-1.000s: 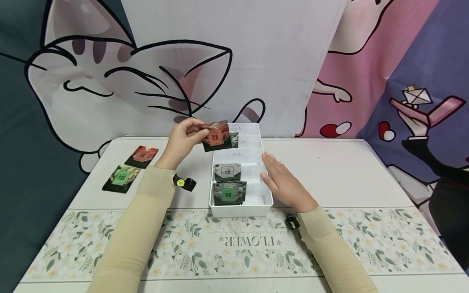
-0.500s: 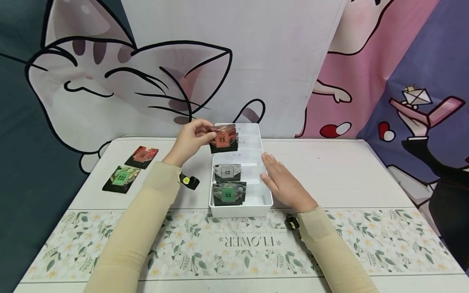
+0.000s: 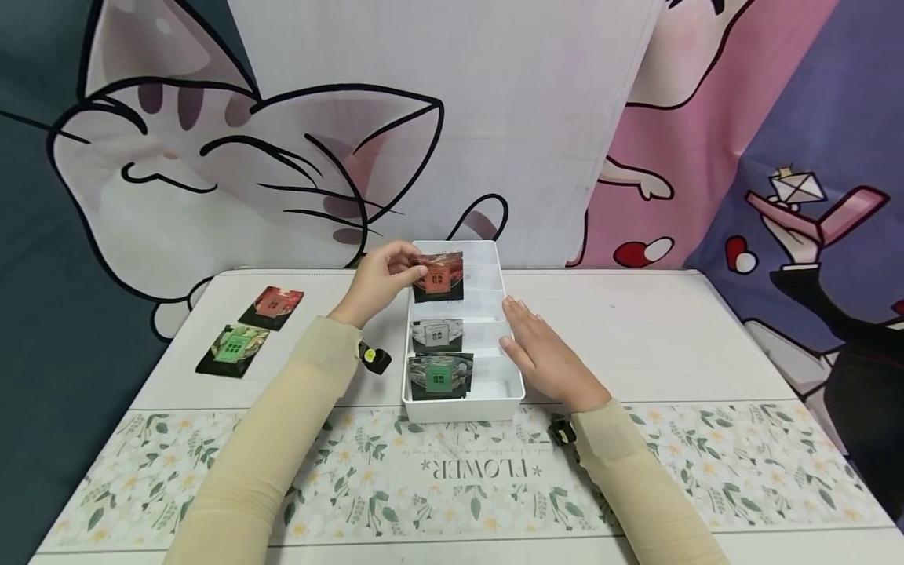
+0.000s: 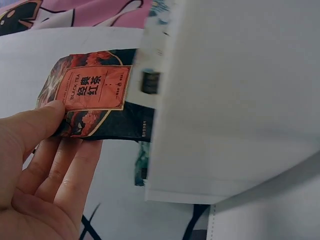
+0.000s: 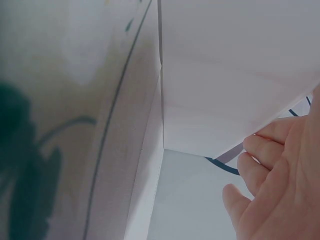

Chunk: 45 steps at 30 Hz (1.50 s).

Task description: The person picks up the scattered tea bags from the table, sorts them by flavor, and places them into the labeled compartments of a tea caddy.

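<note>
Pinching a red tea sachet (image 3: 438, 279) by its edge, likely to leave its base free, the left hand (image 3: 377, 284) holds it at the white box (image 3: 462, 412), frame centre; right hand (image 3: 552, 357), fingers straight, lies against the box's right side, presumably steadying it.

From my side of the table I saw a plain beige left sleeve (image 3: 264, 451) and a matching right sleeve (image 3: 639, 475), both long, with a small black left device (image 3: 381, 362) bearing a round yellow mark (image 3: 370, 355), and a similar black right device (image 3: 562, 431).
</note>
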### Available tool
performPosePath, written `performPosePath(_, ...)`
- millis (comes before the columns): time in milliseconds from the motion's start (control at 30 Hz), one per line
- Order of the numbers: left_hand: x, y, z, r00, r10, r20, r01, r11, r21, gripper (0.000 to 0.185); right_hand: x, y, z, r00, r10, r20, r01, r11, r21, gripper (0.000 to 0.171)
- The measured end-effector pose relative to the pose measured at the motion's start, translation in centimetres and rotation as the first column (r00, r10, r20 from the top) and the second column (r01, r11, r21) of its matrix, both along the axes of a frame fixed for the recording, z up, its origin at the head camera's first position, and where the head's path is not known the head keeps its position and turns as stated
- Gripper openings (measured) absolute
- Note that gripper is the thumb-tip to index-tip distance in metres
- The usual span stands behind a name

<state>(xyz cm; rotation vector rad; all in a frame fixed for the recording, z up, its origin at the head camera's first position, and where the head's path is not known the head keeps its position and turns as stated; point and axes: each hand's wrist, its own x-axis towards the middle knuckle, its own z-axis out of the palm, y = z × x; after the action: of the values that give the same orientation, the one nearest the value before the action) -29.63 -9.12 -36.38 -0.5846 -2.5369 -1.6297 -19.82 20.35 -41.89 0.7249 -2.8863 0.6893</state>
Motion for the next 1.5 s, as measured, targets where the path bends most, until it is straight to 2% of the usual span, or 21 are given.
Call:
performPosePath(200, -0.2, 0.1, -0.8, 0.999, -0.012, 0.030, 0.012, 1.000, -0.005, 0.022, 0.0, -0.1, 0.0, 1.000, -0.005, 0.012, 0.005, 1.000, 0.003, 0.064)
performPosePath(533, -0.3, 0.2, -1.3, 0.998, -0.025, 0.049, 0.027, 0.999, -0.044, 0.021, 0.0, -0.1, 0.2, 1.000, -0.003, 0.024, 0.003, 1.000, 0.003, 0.065)
performPosePath(733, -0.3, 0.1, -1.4, 1.000, -0.027, 0.002, 0.027, 0.997, -0.071, 0.019, -0.2, 0.0, 0.1, 1.000, -0.001, 0.012, 0.000, 1.000, 0.010, 0.065)
performPosePath(1033, -0.5, 0.1, -2.1, 0.991, -0.088, -0.101, 0.069, 0.981, -0.182, 0.020, -0.2, 0.0, 0.0, 1.000, 0.002, 0.020, -0.002, 1.000, 0.005, 0.065)
performPosePath(1367, -0.5, 0.3, -2.0, 0.982, -0.115, -0.148, 0.068, 0.956, -0.286, 0.019, -0.2, 0.0, 0.0, 1.000, 0.000, 0.016, 0.000, 1.000, 0.008, 0.065)
performPosePath(1500, -0.5, 0.2, -2.2, 0.982, -0.115, -0.153, 0.065, 0.952, -0.299, 0.019, -0.1, 0.0, 0.1, 1.000, -0.002, 0.022, 0.001, 1.000, 0.006, 0.065)
